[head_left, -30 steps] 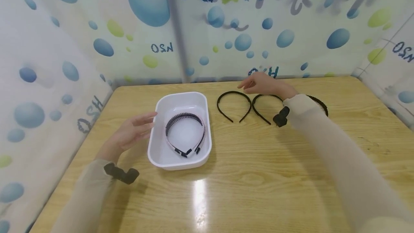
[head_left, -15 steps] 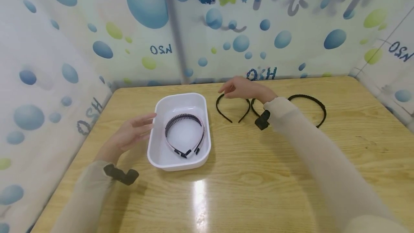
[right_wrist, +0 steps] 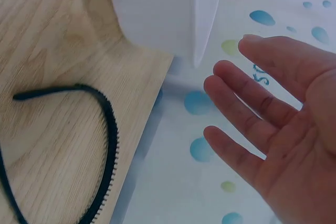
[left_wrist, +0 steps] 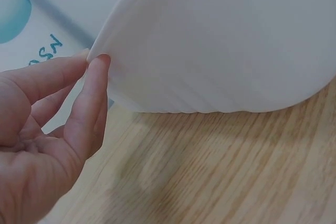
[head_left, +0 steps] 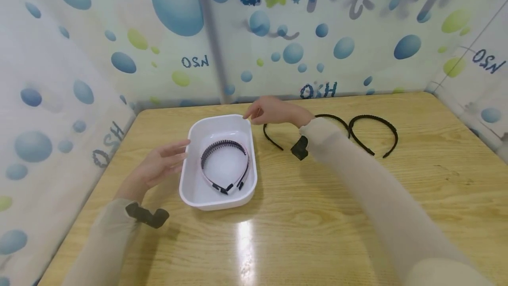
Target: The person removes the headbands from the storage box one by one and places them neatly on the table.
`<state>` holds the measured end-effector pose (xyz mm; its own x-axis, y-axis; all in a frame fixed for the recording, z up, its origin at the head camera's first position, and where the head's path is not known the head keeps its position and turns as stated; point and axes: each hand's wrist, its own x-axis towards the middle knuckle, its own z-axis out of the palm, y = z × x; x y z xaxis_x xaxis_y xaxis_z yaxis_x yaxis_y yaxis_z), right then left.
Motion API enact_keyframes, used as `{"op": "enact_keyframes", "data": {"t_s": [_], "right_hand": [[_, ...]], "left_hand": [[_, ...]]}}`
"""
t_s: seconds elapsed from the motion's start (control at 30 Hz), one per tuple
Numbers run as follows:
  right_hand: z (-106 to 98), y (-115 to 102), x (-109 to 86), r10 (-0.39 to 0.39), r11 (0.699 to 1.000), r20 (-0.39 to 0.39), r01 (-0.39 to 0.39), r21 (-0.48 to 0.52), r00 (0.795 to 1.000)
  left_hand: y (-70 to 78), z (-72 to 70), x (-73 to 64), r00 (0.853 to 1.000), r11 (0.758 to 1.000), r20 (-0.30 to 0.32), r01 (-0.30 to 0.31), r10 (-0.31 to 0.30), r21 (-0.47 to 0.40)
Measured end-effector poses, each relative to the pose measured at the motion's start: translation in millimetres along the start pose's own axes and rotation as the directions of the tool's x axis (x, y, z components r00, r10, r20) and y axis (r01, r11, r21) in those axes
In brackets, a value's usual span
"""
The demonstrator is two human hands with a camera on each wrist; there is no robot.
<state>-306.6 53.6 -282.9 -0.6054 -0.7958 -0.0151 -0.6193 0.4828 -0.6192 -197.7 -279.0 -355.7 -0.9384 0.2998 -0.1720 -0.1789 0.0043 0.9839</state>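
- The white tub [head_left: 222, 205] sits on the table, near the back and left of its middle.
- Some hairbands [head_left: 223, 144] lie in the tub, one inside another, with little teeth along the curve and black tips at the near end.
- The left hand [head_left: 160, 166] is at the tub's left side. Its fingers are mostly straight and a little apart – their tips touch the rim, but they are not curled round it.
- The left palm is turned to the tub, and the left arm comes up from the bottom left.
- The right hand [head_left: 270, 110] is up in the air, near the tub's back right corner. Its fingers are loose and spread, and they hold nothing – the right wrist view shows a gap between them and the tub.
- The back of the right hand is up, the fingers point left, and the arm reaches across from the bottom right.
- The first black band [right_wrist: 111, 129] lies on the table, partly hidden under the right hand.
- The second black band [head_left: 342, 122] is beside it, mostly hidden by the sleeve [head_left: 365, 180].
- The third black band [head_left: 386, 124] is farthest right.
- The wooden table [head_left: 309, 220] meets a wall [head_left: 270, 69] with blue and green dots.
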Motion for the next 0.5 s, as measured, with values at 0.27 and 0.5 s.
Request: {"op": "enact_keyframes", "data": {"t_s": [0.27, 0.5], "right_hand": [[10, -17, 16.8, -0.001, 0.999, 0.061, 0.003, -0.032, 0.998], [17, -25, 28.3, -0.005, 1.0, 0.097, 0.007, -0.022, 0.995]], "left_hand": [[-0.6, -2.7, 0.6, 1.0, 1.0, -0.007, 0.016, -0.015, 0.022], [-1.0, -2.8, 0.6, 1.0, 1.0, 0.004, 0.002, -0.002, -0.007]]}}
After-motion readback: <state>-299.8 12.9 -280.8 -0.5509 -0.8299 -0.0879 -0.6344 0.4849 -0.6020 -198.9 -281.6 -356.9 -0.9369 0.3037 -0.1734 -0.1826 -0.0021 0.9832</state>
